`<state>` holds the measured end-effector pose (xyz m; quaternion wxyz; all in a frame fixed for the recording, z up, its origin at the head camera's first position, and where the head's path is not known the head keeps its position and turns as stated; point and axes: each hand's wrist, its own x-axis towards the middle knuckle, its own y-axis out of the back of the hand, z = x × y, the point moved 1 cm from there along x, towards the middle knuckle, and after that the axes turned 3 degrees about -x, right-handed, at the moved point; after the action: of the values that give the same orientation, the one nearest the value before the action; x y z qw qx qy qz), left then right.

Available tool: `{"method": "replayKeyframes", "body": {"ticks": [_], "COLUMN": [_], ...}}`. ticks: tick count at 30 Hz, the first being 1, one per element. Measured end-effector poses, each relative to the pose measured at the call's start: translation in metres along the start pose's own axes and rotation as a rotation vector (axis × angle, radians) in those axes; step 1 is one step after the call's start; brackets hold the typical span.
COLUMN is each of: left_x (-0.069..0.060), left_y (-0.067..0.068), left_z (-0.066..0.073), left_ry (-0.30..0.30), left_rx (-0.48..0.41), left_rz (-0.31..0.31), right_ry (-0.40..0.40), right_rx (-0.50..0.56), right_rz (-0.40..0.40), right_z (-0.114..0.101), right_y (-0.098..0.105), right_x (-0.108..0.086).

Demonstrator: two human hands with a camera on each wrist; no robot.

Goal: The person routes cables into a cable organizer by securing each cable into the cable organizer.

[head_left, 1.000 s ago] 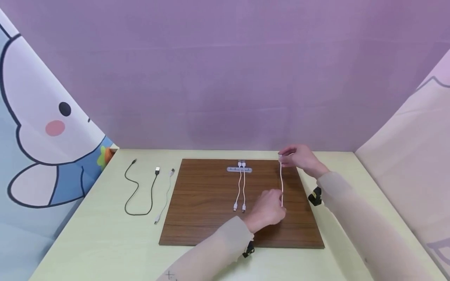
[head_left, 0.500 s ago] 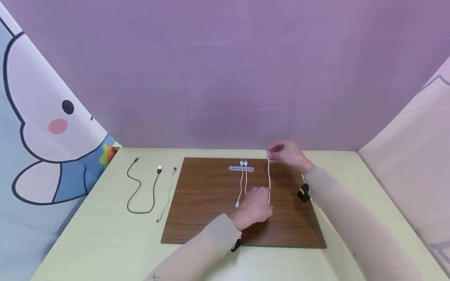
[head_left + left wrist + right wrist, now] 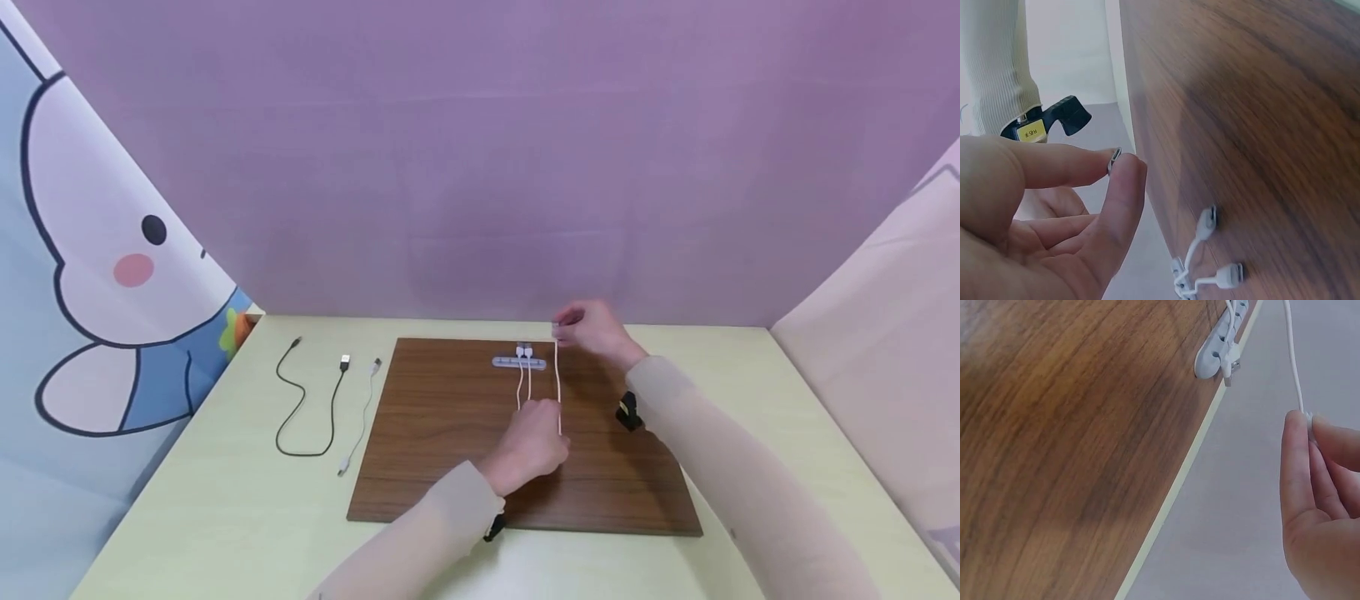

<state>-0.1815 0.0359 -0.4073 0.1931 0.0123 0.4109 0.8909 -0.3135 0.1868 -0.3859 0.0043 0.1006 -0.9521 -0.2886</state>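
The left hand [image 3: 527, 446] pinches the near end of a stretched-out white cable [image 3: 557, 373], the right hand [image 3: 597, 333] its far end.

In the head view, the bare left grip [image 3: 527, 446] hides the lower ends of two slim white cables [image 3: 528, 379]; the right wrist view crops the bare right grip [image 3: 1324, 528].
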Motion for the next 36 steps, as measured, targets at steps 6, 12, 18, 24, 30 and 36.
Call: {"method": "replayKeyframes", "body": {"ticks": [6, 12, 18, 24, 30, 36], "left_x": [-0.001, 0.004, 0.010, 0.015, 0.018, 0.019], "left_y": [0.003, 0.003, 0.003, 0.002, 0.001, 0.001], "left_z": [-0.005, -0.010, -0.014, -0.018, -0.022, -0.026], "left_ry": [0.014, 0.020, 0.067, 0.092, 0.117, 0.043], "left_rx": [-0.010, 0.023, 0.034, 0.011, -0.021, -0.022], "left_rz": [0.000, 0.014, 0.018, 0.022, 0.026, 0.028], "right_ry": [0.008, -0.013, -0.029, -0.023, -0.011, 0.018], "right_rx": [-0.005, 0.022, 0.035, -0.016, -0.084, -0.161], "right_rz": [0.009, 0.028, 0.052, 0.057, 0.056, 0.070], "right_z": [0.001, 0.005, 0.011, 0.016, 0.019, 0.021], "right_y": [-0.010, -0.021, -0.028, -0.034, -0.038, -0.043], "right_x": [0.008, 0.016, 0.022, 0.026, 0.026, 0.027]}}
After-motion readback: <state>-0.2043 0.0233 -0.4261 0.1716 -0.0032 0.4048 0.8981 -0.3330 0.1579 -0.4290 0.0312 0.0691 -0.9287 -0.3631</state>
